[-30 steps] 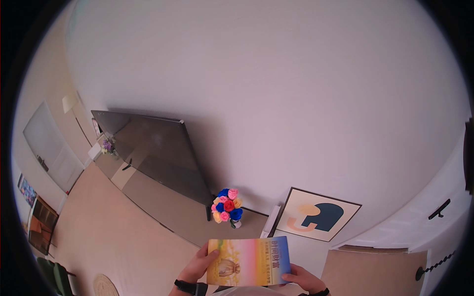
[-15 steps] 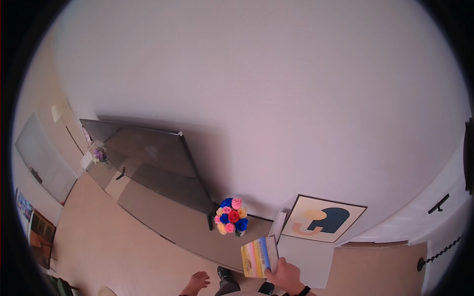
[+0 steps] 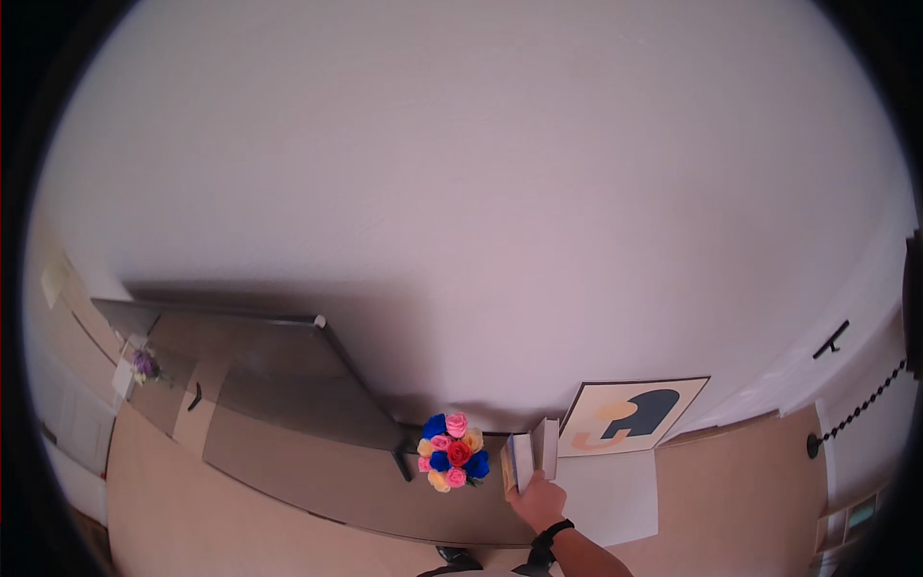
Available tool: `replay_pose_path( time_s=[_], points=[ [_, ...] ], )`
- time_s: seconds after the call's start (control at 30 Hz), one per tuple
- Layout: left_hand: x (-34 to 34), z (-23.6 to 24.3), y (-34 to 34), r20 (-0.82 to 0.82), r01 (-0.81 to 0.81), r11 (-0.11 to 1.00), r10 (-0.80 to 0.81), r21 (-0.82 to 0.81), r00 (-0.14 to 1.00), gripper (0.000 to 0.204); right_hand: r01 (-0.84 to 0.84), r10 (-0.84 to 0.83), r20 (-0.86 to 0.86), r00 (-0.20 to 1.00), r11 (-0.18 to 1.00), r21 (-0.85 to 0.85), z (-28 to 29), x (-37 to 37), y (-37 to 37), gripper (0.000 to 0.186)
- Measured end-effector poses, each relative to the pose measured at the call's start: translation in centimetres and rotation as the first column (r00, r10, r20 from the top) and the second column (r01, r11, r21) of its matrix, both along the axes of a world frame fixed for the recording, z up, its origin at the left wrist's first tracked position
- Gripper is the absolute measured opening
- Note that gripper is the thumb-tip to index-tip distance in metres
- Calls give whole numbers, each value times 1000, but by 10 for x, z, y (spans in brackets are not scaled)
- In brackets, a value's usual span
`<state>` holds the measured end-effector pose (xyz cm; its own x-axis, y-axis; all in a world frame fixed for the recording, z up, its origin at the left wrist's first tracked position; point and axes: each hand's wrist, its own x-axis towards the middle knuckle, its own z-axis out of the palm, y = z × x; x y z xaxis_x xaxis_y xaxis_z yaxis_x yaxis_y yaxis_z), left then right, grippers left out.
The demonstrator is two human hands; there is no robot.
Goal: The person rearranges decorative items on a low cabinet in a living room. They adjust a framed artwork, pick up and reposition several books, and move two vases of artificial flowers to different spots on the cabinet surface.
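My right hand (image 3: 538, 502), a dark band on its wrist, grips a book (image 3: 520, 460) near its lower end. The book stands roughly upright over the cabinet top, its pale page edges showing and a strip of its colourful cover at the left. Just to its right is a second pale book (image 3: 545, 448), upright by the framed picture (image 3: 630, 418). Whether the held book rests on the cabinet is hard to tell. A bouquet of pink, blue, red and cream roses (image 3: 452, 452) stands left of the books. My left hand is out of view.
A large dark television (image 3: 260, 375) stands on the long brown cabinet (image 3: 317, 486), which has a white section (image 3: 615, 495) at the right. Purple flowers (image 3: 145, 363) sit at its far left end. A black door handle (image 3: 833, 340) and a beaded chain (image 3: 860, 409) are at the right.
My right hand has carried the book forward and turned it from cover-up to upright beside the other book. My left hand has left the view. The head view has shifted.
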<state>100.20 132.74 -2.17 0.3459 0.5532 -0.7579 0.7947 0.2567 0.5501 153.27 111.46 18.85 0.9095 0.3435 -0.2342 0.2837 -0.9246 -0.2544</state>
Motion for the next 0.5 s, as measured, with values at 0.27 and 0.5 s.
replay_pose_path(
  time_s=[0.27, 0.5],
  points=[
    [-3, 15, 73, -240, -351, 917, 303, -190, 922, 30, 126, -126, 106, 986, 992, 9, -10, 23, 10, 47],
    [31, 48, 104, 215, 335, 940, -342, 70, 915, 59, 72, -50, 161, 986, 989, -130, -24, 23, 13, 50]
  ],
)
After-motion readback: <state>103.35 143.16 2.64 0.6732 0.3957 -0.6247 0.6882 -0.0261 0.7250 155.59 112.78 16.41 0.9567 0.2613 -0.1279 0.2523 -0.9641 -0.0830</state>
